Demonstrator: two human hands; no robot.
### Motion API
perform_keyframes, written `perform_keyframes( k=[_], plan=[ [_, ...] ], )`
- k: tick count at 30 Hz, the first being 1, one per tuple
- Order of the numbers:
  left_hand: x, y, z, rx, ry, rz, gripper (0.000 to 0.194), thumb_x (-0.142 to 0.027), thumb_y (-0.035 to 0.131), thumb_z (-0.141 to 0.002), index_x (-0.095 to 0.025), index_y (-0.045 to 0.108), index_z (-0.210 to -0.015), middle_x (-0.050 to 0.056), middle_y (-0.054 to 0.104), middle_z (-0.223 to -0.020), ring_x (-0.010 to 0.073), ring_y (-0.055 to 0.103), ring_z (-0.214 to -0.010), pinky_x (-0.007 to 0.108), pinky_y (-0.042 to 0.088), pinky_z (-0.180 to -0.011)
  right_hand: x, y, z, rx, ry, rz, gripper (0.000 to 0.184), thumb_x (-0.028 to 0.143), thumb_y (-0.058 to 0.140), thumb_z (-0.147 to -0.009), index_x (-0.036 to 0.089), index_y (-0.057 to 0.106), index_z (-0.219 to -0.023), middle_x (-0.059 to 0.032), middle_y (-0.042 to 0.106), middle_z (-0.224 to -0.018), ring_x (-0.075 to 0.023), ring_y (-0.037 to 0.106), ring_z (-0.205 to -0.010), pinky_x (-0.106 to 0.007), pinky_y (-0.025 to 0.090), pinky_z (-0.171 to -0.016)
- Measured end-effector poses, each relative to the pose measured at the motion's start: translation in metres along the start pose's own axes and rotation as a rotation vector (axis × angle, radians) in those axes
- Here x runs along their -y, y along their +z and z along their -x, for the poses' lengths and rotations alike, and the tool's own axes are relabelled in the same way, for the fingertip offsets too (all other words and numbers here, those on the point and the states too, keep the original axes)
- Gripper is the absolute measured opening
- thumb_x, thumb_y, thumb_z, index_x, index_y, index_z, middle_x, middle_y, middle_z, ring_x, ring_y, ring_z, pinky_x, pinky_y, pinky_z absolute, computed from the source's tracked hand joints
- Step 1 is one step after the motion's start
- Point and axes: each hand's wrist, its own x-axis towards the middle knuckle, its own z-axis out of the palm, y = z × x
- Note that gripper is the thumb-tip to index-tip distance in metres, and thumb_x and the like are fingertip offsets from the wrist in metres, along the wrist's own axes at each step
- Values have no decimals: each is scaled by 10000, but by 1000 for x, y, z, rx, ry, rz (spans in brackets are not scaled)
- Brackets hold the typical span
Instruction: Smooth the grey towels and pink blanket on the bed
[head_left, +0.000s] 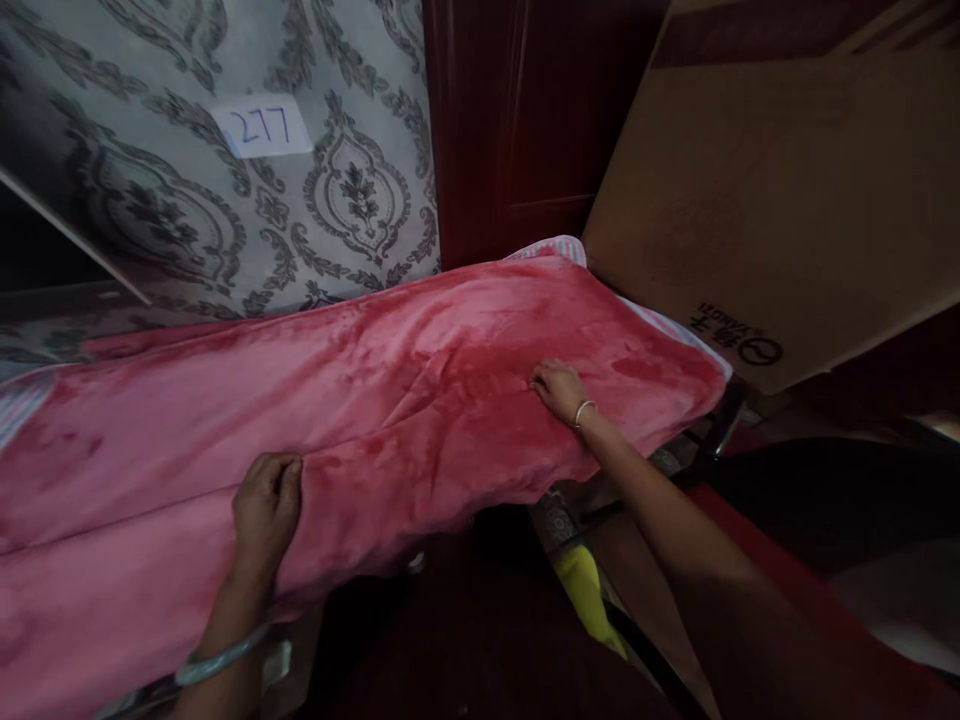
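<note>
A large pink fleece blanket (390, 380) lies spread across a raised surface and fills the middle of the view. My left hand (266, 505) rests on its near edge with the fingers curled into the cloth; a pale bangle sits on that wrist. Farther right, my right hand (559, 388) lies on the blanket near its right end, fingers bent and pressing on the fabric. A thin silver bracelet is on that wrist. A striped sheet edge (555, 247) shows under the blanket at the far right corner.
A big cardboard box (765, 180) leans at the upper right. Patterned grey wallpaper (225, 180) carries a paper label reading 277 (261, 127). A dark red wooden door (517, 120) stands behind. A yellow object (589, 595) lies low in the dark gap.
</note>
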Motion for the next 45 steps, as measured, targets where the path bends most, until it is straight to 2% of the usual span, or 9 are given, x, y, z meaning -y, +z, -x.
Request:
perform_keyframes(
  k=[3,9,11,17,24,29,38,41,45],
  plan=[
    [0,0,1,-10,-8,-10,195,-358,449,-920,-236,570,-827,55,652,-817,226,635,-798,349,509,-754,3,2,5,-62,58,25,148,184,524,-929,205,658,-870,-128,678,-941,-264,586,-924,-363,432,-811],
    [0,2,4,-56,-69,-63,197,-363,435,-922,-231,565,-857,74,668,-850,240,645,-815,364,513,-766,-3,4,19,-348,149,-100,187,250,421,-961,217,581,-868,-122,655,-902,-266,576,-875,-381,450,-817],
    [0,3,5,-72,-91,-81,201,-368,430,-918,-231,560,-851,84,666,-851,249,644,-820,375,512,-772,-4,5,20,-387,148,-148,190,264,409,-956,224,571,-865,-112,656,-890,-257,577,-854,-374,457,-803],
    [-4,1,8,-115,-163,-88,194,-358,423,-919,-236,553,-843,99,661,-884,264,640,-867,399,510,-810,-4,4,16,-204,75,-236,181,276,454,-914,234,615,-842,-103,687,-879,-256,613,-868,-379,479,-821],
    [-5,-1,8,-134,-163,-98,184,-348,437,-919,-237,561,-839,89,654,-870,254,631,-872,392,506,-819,-10,-4,21,-223,54,-477,288,503,578,-874,229,654,-830,-64,672,-865,-238,606,-861,-387,503,-843],
    [-5,-1,8,-128,-141,-121,211,-364,422,-930,-231,557,-837,99,657,-877,259,634,-866,396,512,-806,-19,-9,27,-123,24,-646,341,560,631,-853,228,655,-780,-62,655,-912,-235,600,-923,-403,489,-918],
    [-4,1,8,-135,-133,-104,211,-368,429,-925,-229,563,-841,96,653,-867,258,630,-836,399,510,-785,-25,-12,28,43,-95,-546,217,387,755,-782,230,743,-931,-92,629,-1140,-263,577,-1125,-479,431,-1062],
    [-3,2,8,-127,-146,-102,209,-371,429,-923,-231,562,-842,96,655,-871,258,631,-839,399,508,-790,-22,-9,32,2,-84,-498,113,338,700,-818,227,721,-822,-94,640,-1116,-266,582,-1106,-477,447,-1024],
    [-4,3,7,-100,-155,-103,201,-359,426,-918,-231,561,-841,102,660,-884,260,634,-873,396,506,-820,-12,-7,40,-102,-80,-420,141,318,594,-873,235,673,-791,-95,671,-957,-271,596,-981,-456,467,-946]
  ],
)
